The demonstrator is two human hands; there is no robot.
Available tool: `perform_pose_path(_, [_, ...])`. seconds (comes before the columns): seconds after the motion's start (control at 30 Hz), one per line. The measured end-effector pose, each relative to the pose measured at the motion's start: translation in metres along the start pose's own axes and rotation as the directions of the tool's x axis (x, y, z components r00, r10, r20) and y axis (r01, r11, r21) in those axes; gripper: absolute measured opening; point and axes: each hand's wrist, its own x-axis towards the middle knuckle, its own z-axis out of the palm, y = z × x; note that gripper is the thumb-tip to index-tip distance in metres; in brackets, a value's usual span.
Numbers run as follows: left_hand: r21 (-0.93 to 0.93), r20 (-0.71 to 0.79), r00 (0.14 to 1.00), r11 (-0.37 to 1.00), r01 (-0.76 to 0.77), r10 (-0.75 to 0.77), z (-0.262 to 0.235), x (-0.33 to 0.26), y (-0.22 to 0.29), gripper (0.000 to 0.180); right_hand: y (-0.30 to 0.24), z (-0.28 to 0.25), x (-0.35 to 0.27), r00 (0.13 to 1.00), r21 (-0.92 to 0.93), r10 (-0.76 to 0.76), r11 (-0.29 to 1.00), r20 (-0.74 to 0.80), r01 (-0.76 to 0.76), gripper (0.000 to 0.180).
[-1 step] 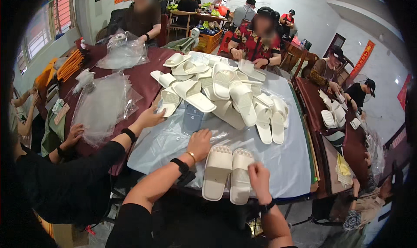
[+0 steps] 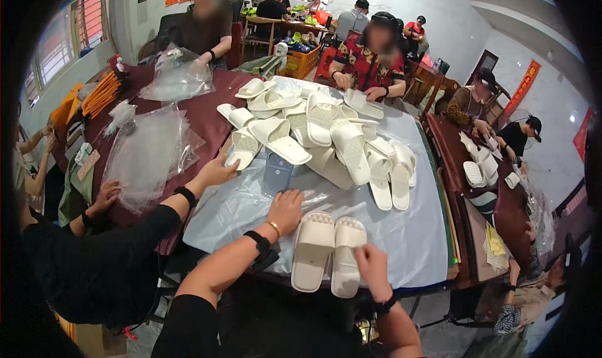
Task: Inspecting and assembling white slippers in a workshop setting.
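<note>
A pair of white slippers lies side by side at the table's near edge, a left slipper (image 2: 308,267) and a right slipper (image 2: 345,276). My right hand (image 2: 374,267) is closed against the right slipper's outer strap edge; its fingertips are hidden. Just beyond the left slipper, my left hand (image 2: 285,211) has its fingers bent down on a clear plastic bag (image 2: 316,199), apparently gripping it. A blue-grey slipper (image 2: 277,175) lies ahead of that hand, beneath a heap of white slippers (image 2: 279,137).
At left, a co-worker's hand (image 2: 221,168) reaches to a white slipper at the heap's edge. Clear bags (image 2: 147,154) are stacked on the dark red table. Across the heap, a person (image 2: 370,63) handles a slipper. Another table (image 2: 451,148) with slippers stands at right.
My right hand has dropped slightly toward me and to the left, along the right slipper's edge. My left hand has hardly moved.
</note>
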Motion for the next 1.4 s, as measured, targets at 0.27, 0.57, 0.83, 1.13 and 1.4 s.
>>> perform_pose_path(0.27, [0.17,0.127,0.992,0.985,-0.006,-0.016,0.011,-0.02,0.001,0.045,-0.018,0.02,-0.02,0.951,-0.324,0.24,0.931,0.195,-0.169,0.06])
perform_pose_path(0.57, [0.109,0.076,0.997,0.994,0.015,-0.024,0.009,-0.016,-0.001,0.044,-0.034,0.05,0.03,0.962,-0.39,0.183,0.916,0.201,-0.092,0.045])
perform_pose_path(0.83, [0.048,0.064,0.998,0.999,0.009,-0.012,0.002,-0.02,-0.001,0.044,-0.027,0.02,0.045,0.981,-0.329,0.081,0.944,0.175,-0.019,0.026])
perform_pose_path(1.13, [0.053,0.074,0.997,0.999,-0.012,0.008,0.001,-0.017,0.006,0.046,-0.108,-0.049,0.245,0.947,-0.279,-0.262,0.938,-0.186,0.204,0.026])
perform_pose_path(1.4, [0.052,0.168,0.984,0.997,0.053,-0.061,-0.002,-0.018,-0.003,0.044,-0.07,-0.015,0.234,0.955,-0.263,-0.215,0.952,-0.203,0.158,0.038])
